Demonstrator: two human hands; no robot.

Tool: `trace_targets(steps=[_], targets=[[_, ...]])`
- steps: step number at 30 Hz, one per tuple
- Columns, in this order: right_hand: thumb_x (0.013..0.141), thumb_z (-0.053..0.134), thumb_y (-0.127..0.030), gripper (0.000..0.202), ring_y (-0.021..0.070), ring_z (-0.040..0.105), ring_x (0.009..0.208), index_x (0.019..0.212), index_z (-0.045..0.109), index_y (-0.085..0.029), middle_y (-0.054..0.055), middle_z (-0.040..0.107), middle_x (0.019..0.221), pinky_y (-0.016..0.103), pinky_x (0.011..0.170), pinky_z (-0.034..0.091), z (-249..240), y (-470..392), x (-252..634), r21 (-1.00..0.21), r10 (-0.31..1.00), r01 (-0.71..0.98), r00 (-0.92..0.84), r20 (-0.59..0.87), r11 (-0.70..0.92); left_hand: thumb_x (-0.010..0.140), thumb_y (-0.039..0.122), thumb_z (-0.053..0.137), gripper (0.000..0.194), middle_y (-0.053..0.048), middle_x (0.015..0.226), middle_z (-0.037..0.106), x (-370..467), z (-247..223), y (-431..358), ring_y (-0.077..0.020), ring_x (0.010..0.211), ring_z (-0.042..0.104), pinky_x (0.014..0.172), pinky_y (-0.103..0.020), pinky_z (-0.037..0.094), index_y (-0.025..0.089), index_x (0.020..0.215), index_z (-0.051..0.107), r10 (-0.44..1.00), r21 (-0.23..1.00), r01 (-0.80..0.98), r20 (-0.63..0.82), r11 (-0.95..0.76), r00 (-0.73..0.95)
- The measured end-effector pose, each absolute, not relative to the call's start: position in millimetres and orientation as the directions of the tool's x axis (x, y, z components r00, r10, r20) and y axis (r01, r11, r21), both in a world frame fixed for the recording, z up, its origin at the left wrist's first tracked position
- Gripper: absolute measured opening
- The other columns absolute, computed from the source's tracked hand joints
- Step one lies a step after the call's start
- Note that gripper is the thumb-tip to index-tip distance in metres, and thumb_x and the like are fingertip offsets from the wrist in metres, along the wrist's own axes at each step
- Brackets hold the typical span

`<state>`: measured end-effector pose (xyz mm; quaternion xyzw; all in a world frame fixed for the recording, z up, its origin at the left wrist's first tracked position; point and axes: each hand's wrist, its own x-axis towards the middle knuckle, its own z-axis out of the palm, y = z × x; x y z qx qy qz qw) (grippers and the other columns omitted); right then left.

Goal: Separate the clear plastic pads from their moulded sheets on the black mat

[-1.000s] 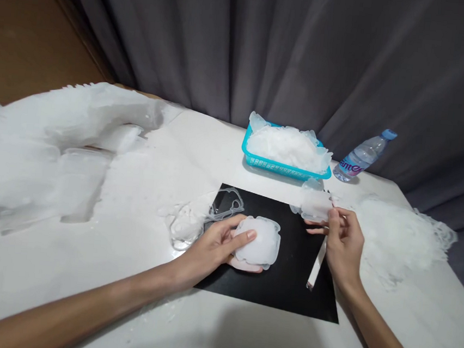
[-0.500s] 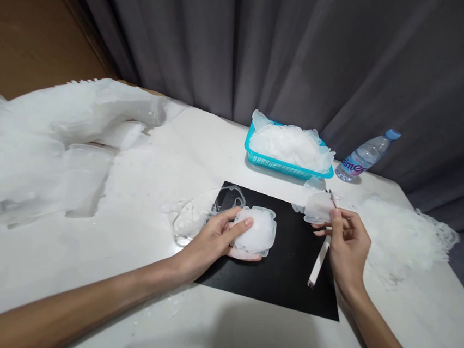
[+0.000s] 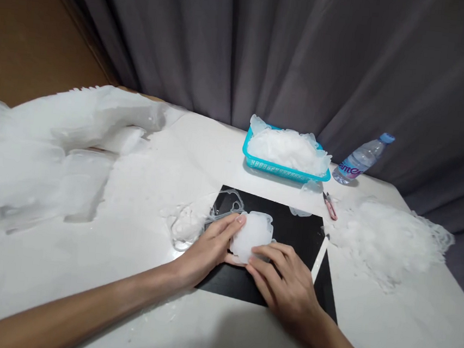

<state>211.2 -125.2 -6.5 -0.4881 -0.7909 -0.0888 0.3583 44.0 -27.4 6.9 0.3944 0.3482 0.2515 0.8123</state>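
A small stack of translucent white plastic pieces (image 3: 254, 233) with wavy edges is held above the black mat (image 3: 227, 288). My left hand (image 3: 215, 243) grips its left side, thumb on top and fingers underneath. My right hand (image 3: 285, 277) has its fingers on the stack's lower right edge; its thumb is mostly hidden. Clear cut-out scraps (image 3: 188, 222) lie just left of the mat. One loose translucent piece (image 3: 300, 212) rests at the mat's far edge. Pink-handled thread snips (image 3: 330, 207) lie beyond the mat's far right corner.
A turquoise basket (image 3: 285, 171) heaped with white translucent pieces stands at the back, a water bottle (image 3: 358, 160) beside it. Tangled clear offcuts (image 3: 393, 241) cover the right side. Large stacks of translucent sheets (image 3: 47, 167) fill the left. A white strip (image 3: 319, 262) crosses the mat.
My right hand has moved left and toward me from the mat's far right, bringing its translucent piece to the stack. The snips now lie on the table, out of that hand.
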Motion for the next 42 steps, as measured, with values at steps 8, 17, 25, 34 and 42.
trace_targets(steps=[8,17,25,34,42], targets=[[0.101,0.06,-0.027,0.023,0.0262,0.064,0.106,0.123,0.066,-0.025,0.01,0.068,0.118,0.046,0.09,0.056,-3,-113,234,-0.688,0.847,0.678,0.183,0.499,0.259,0.088,0.042,0.079,0.05,-0.01,0.11,0.075,42,3,-25,-0.0259,0.097,0.074,0.09,-0.043,0.062,0.019,0.129,0.06,0.576,0.825,-0.09,-0.307,0.558,0.758],[0.097,0.065,-0.039,0.017,0.0191,0.066,0.087,0.095,0.07,-0.022,0.003,0.07,0.094,0.032,0.078,0.055,2,-98,243,-0.927,0.889,0.343,0.361,0.281,0.153,0.094,0.035,0.074,0.036,-0.008,0.107,0.075,46,4,-32,-0.0234,0.096,0.075,0.087,-0.039,0.063,0.018,0.122,0.059,0.534,0.85,-0.052,-0.28,0.524,0.798],[0.094,0.065,-0.048,0.028,0.013,0.057,0.06,0.098,0.056,-0.023,-0.002,0.064,0.074,0.024,0.056,0.045,5,-93,274,-0.945,0.666,0.301,0.68,0.305,0.125,0.094,0.036,0.073,0.032,-0.008,0.103,0.075,46,13,-29,-0.0238,0.093,0.075,0.087,-0.04,0.062,0.017,0.117,0.061,0.563,0.861,-0.086,-0.248,0.501,0.789],[0.096,0.055,-0.049,0.028,0.0105,0.034,0.048,0.092,0.064,-0.022,-0.007,0.039,0.061,0.022,0.044,0.033,-7,-104,289,-0.991,0.889,0.083,0.454,-0.056,-0.105,0.091,0.04,0.076,0.033,-0.003,0.09,0.069,47,17,-25,-0.0166,0.079,0.069,0.076,-0.032,0.064,0.017,0.108,0.06,0.672,0.884,-0.123,-0.246,0.451,0.699],[0.093,0.066,-0.052,0.033,0.0112,0.04,0.06,0.082,0.06,-0.021,-0.005,0.044,0.066,0.024,0.056,0.033,6,-109,244,-0.945,0.985,0.296,0.141,-0.098,-0.136,0.093,0.056,0.067,0.041,0.0,0.083,0.06,46,7,-21,-0.0133,0.071,0.058,0.059,-0.021,0.058,0.019,0.109,0.065,0.777,0.962,0.013,-0.229,0.273,0.586]])
